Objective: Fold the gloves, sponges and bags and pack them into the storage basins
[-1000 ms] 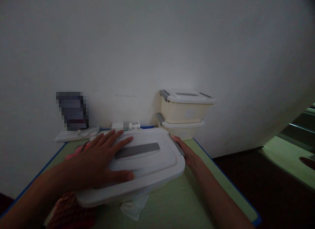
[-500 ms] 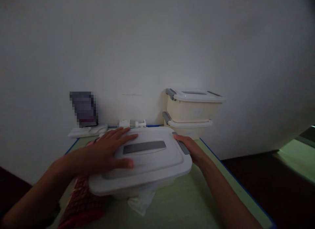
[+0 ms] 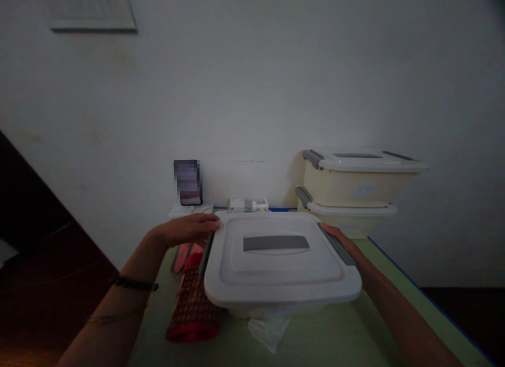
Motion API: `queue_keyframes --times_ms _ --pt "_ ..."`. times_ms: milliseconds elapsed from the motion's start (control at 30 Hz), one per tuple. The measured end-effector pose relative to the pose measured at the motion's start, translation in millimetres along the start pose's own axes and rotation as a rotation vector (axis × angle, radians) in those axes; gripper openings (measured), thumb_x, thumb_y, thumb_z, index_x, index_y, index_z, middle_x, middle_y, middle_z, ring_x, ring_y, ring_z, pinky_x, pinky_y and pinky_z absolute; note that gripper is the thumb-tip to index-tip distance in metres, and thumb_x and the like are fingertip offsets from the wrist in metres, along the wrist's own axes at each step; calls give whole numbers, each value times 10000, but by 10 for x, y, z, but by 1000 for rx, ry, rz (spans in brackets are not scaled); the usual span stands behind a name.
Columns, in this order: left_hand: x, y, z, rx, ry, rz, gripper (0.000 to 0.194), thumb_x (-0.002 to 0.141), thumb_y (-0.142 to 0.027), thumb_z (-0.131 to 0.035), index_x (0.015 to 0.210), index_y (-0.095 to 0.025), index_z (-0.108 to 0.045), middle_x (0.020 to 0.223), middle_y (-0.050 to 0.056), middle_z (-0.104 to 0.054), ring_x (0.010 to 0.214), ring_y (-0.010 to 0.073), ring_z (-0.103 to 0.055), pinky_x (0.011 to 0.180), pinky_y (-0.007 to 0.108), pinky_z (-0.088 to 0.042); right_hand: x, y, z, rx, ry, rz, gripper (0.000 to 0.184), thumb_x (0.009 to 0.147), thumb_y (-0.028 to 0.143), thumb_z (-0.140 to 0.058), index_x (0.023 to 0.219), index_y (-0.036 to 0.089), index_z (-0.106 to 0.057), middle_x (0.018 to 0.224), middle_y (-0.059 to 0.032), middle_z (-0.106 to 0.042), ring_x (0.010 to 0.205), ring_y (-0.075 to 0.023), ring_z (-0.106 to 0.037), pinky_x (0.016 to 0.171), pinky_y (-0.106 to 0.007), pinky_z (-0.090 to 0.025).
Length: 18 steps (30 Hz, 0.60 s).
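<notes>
A lidded plastic storage box [image 3: 276,275] is in front of me, its white lid on and a grey handle strip across the top. My left hand [image 3: 187,229] grips the lid's far left corner, by the grey left latch [image 3: 205,256]. On the opposite side, my right hand [image 3: 351,246] holds the box along its grey right latch [image 3: 337,243]; most of those fingers are hidden. A crumpled piece of clear plastic [image 3: 270,333] sticks out below the box's front. Close by on the left lies a dark red checked roll [image 3: 193,304] with a bright red end.
Two more lidded boxes, an upper one [image 3: 347,185] and a lower one [image 3: 355,220], are stacked at the back right of the green table [image 3: 331,340]. A phone-like device [image 3: 189,183] stands at the back left. A pump bottle [image 3: 248,204] lies by the wall.
My left hand has moved from flat on top of the lid to its left edge. The box now sits squarer to me. My right hand stays on its right side. The view has shifted left.
</notes>
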State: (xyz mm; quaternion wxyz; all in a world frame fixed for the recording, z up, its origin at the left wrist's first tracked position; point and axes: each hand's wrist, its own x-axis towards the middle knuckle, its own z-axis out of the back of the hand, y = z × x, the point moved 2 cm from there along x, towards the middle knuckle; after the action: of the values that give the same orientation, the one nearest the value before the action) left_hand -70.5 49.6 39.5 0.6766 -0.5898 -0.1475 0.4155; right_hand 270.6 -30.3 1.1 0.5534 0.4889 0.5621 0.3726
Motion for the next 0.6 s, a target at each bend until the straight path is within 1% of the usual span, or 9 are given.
queue_keyframes --times_ms 100,167,200,367,467,533,600 --pt "-12 85 34 -82 113 -62 647 587 -450 -797 1099 -196 -493 970 36 -642 862 194 -626 732 294 -494 2 -2 4 7 -10 -15 334 753 491 -569 836 190 -689 719 -66 -741 670 -258 -685 663 -373 -517" --pt "-16 115 34 -138 197 -106 738 517 -370 -848 1128 -221 -463 1000 30 -641 889 201 -632 765 304 -483 1 -9 5 12 -15 -28 335 752 491 -568 830 189 -691 710 -67 -741 658 -261 -685 652 -375 -518" --pt "-12 123 32 -152 215 -116 744 508 -338 -855 1127 -225 -459 1008 28 -642 900 201 -632 773 304 -477 0 -13 5 15 -17 -35 336 751 491 -566 824 189 -693 703 -68 -740 649 -263 -684 645 -377 -518" --pt "4 92 31 -126 212 -75 632 542 -247 -841 1059 -197 -480 922 14 -665 848 177 -635 710 265 -471 -2 -30 8 34 -31 -64 328 740 495 -574 795 192 -689 675 -69 -734 610 -259 -675 618 -371 -506" --pt "-9 61 26 -109 208 -78 610 580 -240 -821 1085 -204 -481 891 7 -675 809 169 -639 686 258 -479 8 -44 17 59 -61 -86 307 735 490 -586 747 196 -676 620 -52 -718 540 -236 -650 571 -351 -489" --pt "3 65 5 -121 198 -111 593 610 -300 -804 1100 -198 -486 873 12 -675 801 173 -639 699 269 -484 17 -55 25 84 -87 -101 295 734 485 -595 714 199 -667 579 -28 -701 487 -208 -622 530 -329 -472" --pt "40 91 -33 -140 184 -147 603 628 -404 -776 1110 -178 -494 891 39 -671 837 196 -639 735 297 -489 27 -62 33 109 -111 -105 274 730 472 -615 712 204 -668 568 -1 -694 471 -180 -606 519 -304 -467"
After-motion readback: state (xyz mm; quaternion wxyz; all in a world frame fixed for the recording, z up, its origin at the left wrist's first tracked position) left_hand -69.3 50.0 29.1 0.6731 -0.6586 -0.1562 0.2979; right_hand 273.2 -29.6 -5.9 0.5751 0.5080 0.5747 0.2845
